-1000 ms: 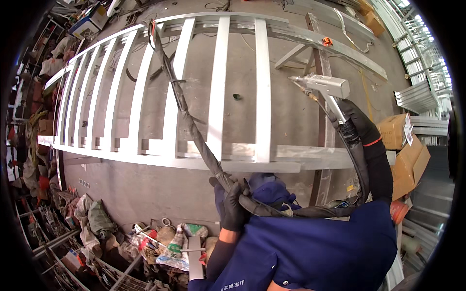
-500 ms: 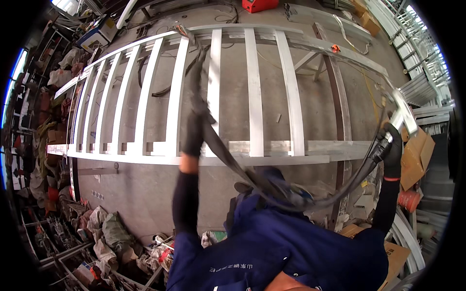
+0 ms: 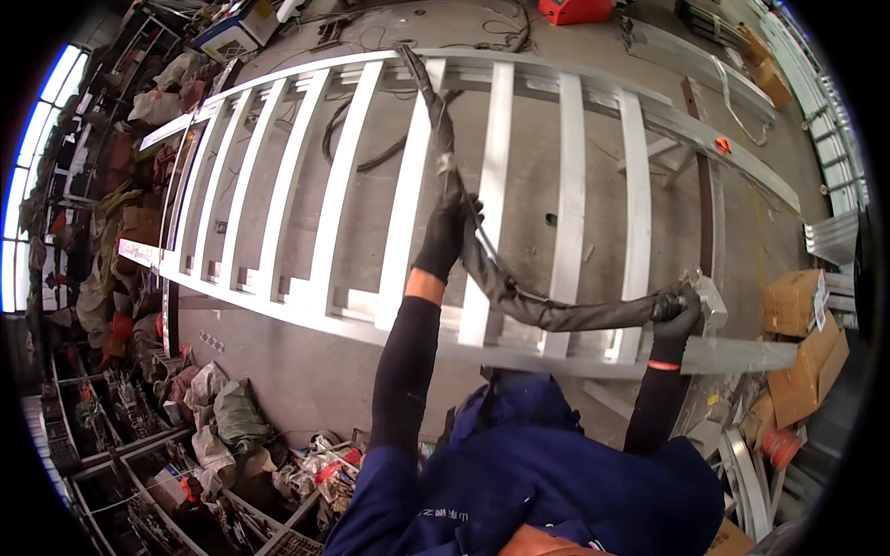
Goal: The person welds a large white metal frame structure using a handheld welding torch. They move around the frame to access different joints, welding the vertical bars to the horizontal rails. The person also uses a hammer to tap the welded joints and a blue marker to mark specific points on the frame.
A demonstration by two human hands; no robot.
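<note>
Left gloved hand (image 3: 451, 225): closed round a black-sheathed cable (image 3: 570, 317); right gloved hand (image 3: 679, 315): wrapped round the rear of a pale metal torch (image 3: 712, 299), both over a slatted metal frame (image 3: 640, 213); good handling likely calls for 2-handed support, gentle bends, no snagging

A short line of pale characters (image 3: 444, 514) runs across the person's navy shirt (image 3: 593, 473) at six o'clock (small, its end hard to make out). At three o'clock, a white label (image 3: 820, 300) marks a cardboard box (image 3: 788, 304), its print illegible.
</note>
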